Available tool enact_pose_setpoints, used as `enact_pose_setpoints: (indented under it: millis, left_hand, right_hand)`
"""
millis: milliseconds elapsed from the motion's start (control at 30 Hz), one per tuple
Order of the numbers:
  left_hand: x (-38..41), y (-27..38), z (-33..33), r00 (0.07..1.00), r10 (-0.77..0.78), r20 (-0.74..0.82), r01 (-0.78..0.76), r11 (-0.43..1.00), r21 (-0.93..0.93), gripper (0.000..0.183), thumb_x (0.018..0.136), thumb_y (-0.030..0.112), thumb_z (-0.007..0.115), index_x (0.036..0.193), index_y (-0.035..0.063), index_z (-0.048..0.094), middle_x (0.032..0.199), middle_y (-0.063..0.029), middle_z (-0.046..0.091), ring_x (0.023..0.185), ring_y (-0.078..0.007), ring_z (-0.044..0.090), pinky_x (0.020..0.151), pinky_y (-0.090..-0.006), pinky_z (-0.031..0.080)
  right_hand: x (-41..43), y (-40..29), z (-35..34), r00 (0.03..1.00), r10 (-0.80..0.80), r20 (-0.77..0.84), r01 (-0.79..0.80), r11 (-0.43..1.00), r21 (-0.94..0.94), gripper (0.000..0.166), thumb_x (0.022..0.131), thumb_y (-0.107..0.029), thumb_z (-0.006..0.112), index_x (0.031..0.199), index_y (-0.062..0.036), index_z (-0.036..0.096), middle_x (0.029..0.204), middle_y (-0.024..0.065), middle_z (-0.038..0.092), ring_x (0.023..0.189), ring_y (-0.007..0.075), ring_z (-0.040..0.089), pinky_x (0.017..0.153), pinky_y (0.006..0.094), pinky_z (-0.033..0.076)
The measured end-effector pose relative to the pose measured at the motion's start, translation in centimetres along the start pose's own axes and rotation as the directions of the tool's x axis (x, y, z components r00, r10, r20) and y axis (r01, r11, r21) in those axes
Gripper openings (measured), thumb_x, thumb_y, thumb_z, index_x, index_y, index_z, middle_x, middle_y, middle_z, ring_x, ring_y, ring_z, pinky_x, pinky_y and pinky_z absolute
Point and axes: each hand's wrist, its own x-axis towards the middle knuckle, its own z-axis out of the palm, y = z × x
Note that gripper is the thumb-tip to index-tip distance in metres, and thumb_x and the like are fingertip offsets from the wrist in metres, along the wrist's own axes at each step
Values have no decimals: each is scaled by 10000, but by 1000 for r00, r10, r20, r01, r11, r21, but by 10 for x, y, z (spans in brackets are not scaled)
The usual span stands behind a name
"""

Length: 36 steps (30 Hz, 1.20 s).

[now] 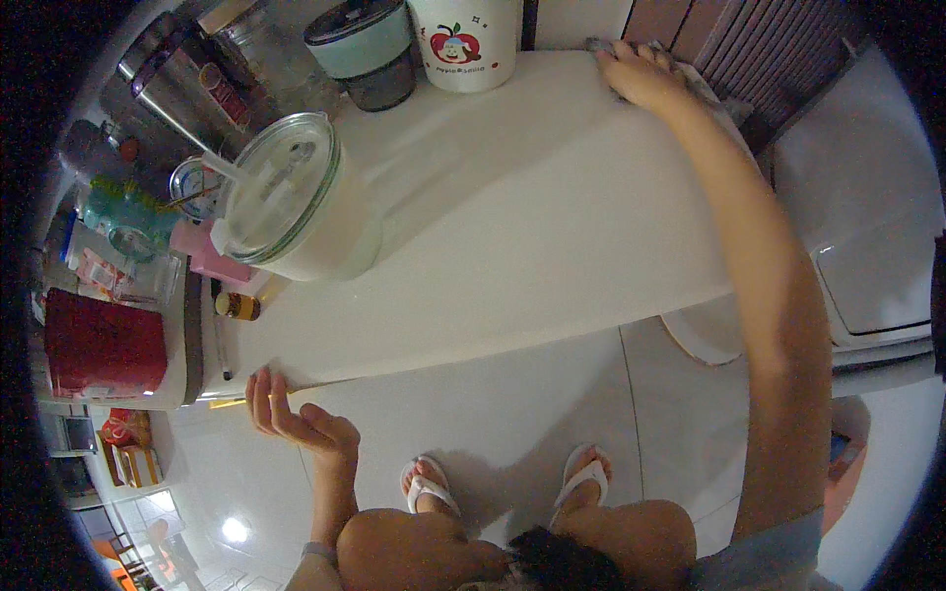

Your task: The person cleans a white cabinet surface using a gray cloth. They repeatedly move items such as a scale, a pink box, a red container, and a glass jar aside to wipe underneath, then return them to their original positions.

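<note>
My right hand (pixel 643 77) reaches to the far right corner of a white tabletop (pixel 517 221). Its fingers are bent over a crumpled greyish cloth (pixel 602 48), which shows around them and lies against the surface. Much of the cloth is hidden under the hand. At the near left edge of the tabletop, the fingertips of my left hand (pixel 303 421) rest by the rim, and that hand holds nothing. A large glass cup (pixel 318 214) with a clear lid and a straw stands on the left side.
A white cup with an apple print (pixel 469 52) and a lidded tumbler (pixel 369 63) stand along the back. Leftward are a steel vessel (pixel 192 89), a pink box (pixel 214 255), a small bottle (pixel 238 306), a pen (pixel 222 347) and a red container (pixel 103 343). A white appliance (pixel 872 273) stands at right.
</note>
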Motion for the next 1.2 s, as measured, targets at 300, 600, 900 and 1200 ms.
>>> enact_pose_setpoints:
  millis: [300, 600, 900, 1200]
  left_hand:
    - [-5, -10, -2, 1000, 20, 14, -20, 998, 55, 384, 1010, 277, 267, 1250, 13, 406, 1278, -195, 445, 1216, -338, 393, 1033, -485, 291]
    - [-5, -6, -1, 1000, 9, 30, -10, 999, 50, 384, 1007, 298, 285, 1242, 27, 421, 1274, -178, 455, 1218, -328, 396, 1030, -481, 289]
    - [19, 1, -28, 969, -70, 235, 47, 994, 98, 395, 951, 309, 416, 1218, 19, 423, 1220, -180, 480, 1187, -335, 402, 1024, -486, 265]
    - [107, 43, -30, 969, -109, 221, 189, 906, -378, 963, 676, 292, 787, 1372, 1, 187, 1394, -195, 320, 1286, -346, 343, 1055, -461, 282]
  right_hand:
    - [-80, -65, -7, 936, -350, -37, 348, 936, -51, 546, 957, -443, 267, 1364, -100, 390, 1445, 175, 318, 1328, 379, 297, 1088, 512, 228]
    - [-41, -69, -2, 973, -204, -109, 209, 977, 37, 534, 931, -441, 294, 1355, -139, 415, 1428, 185, 345, 1322, 400, 295, 1088, 511, 232]
    - [-195, -34, -27, 819, -551, -158, 554, 832, -30, 498, 922, -291, 466, 1369, -78, 403, 1426, 223, 338, 1308, 431, 309, 1094, 511, 215]
    - [-168, 75, -22, 942, -305, -141, 287, 949, -133, 478, 942, -279, 456, 1379, -92, 398, 1435, 178, 348, 1323, 392, 297, 1097, 487, 214]
